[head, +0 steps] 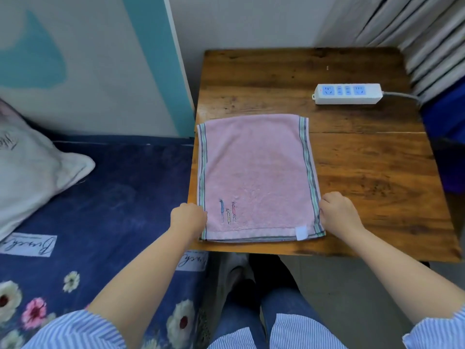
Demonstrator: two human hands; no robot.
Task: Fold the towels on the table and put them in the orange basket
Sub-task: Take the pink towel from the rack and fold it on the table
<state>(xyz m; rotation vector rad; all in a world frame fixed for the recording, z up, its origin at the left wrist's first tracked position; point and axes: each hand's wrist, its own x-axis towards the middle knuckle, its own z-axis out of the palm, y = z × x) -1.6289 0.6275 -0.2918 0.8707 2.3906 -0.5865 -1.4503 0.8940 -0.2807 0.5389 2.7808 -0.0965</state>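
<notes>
Blue-and-white pinstriped short sleeves point(75, 331) on 2 bare forearms, matching striped shirt hem point(289, 331), blue denim jeans point(284, 298).

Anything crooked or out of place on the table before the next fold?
The pink towel lies flat but slightly askew, its left edge overhanging the table. Both hands, left and right, grip its near corners. No orange basket is in view. The power strip sits clear of the towel.

My pink terry towel point(256, 172) has grey-green striped side borders and three small embroidered figures in blue, yellow and red. The brown wooden table point(372, 172) carries, at two o'clock, a white power strip point(348, 93) with blue sockets. My sleeves are blue-and-white striped.
</notes>
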